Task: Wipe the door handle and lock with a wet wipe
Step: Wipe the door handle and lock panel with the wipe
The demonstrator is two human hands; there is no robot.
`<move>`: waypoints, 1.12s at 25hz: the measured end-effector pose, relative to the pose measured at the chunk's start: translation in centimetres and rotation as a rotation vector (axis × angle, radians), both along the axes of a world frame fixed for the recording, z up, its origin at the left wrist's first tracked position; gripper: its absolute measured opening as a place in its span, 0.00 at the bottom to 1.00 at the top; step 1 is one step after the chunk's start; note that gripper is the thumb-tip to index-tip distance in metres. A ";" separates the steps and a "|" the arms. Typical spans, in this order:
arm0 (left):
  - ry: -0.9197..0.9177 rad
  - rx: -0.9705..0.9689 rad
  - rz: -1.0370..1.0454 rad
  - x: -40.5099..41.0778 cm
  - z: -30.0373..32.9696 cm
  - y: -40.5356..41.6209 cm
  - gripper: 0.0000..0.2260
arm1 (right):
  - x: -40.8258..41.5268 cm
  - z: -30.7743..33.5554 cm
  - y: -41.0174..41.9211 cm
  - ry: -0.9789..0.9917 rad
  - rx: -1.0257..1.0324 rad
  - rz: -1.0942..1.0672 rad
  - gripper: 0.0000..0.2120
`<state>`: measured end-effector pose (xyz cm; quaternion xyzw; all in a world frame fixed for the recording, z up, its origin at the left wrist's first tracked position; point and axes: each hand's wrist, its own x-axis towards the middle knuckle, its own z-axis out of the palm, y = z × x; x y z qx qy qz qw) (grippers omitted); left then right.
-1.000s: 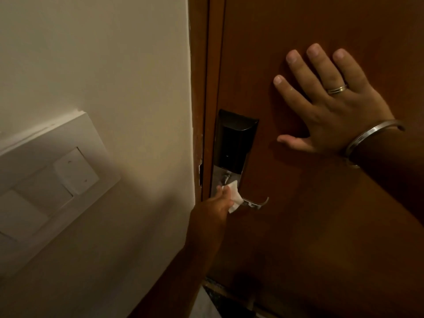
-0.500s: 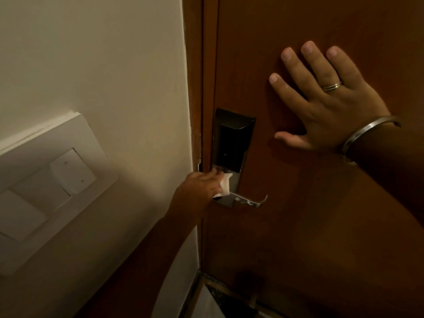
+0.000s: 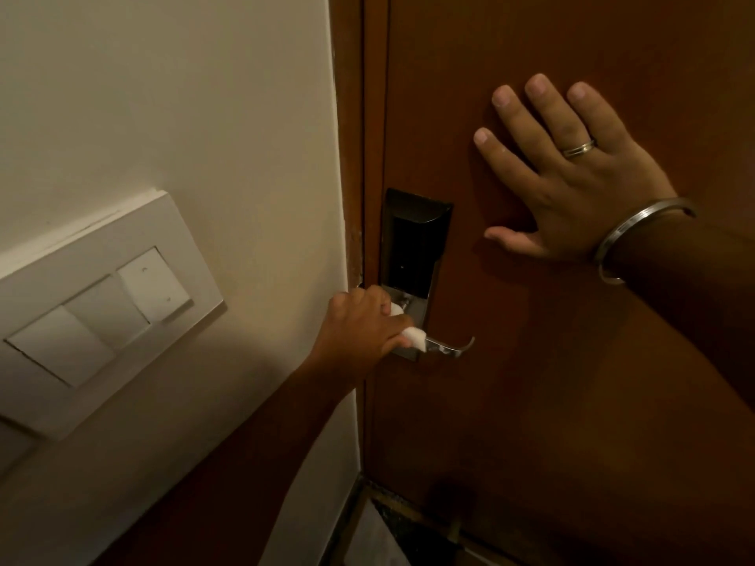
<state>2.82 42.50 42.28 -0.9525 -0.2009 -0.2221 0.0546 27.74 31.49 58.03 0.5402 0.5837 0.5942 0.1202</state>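
Observation:
A black electronic lock with a silver lower plate sits on the brown wooden door. Its silver lever handle points right below the plate. My left hand grips a white wet wipe and presses it on the base of the handle, hiding that part and the plate's left edge. My right hand lies flat on the door to the right of the lock, fingers spread, wearing a ring and a steel bangle.
A cream wall fills the left side, carrying a white switch panel. The door frame runs between wall and door. A strip of floor shows at the bottom.
My left hand moved up from the handle's base to the lock plate, then back down to the handle's base with the wipe. My right hand stayed flat on the door.

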 end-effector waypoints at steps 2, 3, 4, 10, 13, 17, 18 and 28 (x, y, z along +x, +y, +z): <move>-0.002 -0.011 0.007 0.9 -0.5 -2.1 0.12 | 0.0 0.0 -0.2 0.004 0.008 -0.005 0.48; -0.010 -0.036 0.016 1.0 -0.7 -2.5 0.12 | 0.0 0.1 -0.2 0.001 0.009 -0.004 0.48; -0.019 -0.064 0.036 0.9 -0.8 -2.2 0.12 | -0.1 0.3 -0.2 -0.001 0.005 0.000 0.48; -0.023 -0.178 0.116 1.3 -1.1 -2.3 0.12 | -0.4 0.3 -0.2 -0.010 0.012 0.002 0.47; 0.002 -0.132 0.060 3.8 -1.9 -6.2 0.13 | -0.4 0.3 -0.2 -0.021 0.016 -0.008 0.47; -0.011 -0.185 0.120 1.9 -1.3 -2.9 0.10 | -0.2 0.4 -0.2 -0.004 0.015 0.002 0.46; -0.020 -0.172 0.131 1.3 -1.3 -2.3 0.10 | -0.1 0.3 -0.2 -0.010 0.019 0.000 0.46; -0.027 0.019 0.216 4.3 -2.4 -6.5 0.12 | -0.4 0.5 -0.2 0.002 0.003 -0.009 0.46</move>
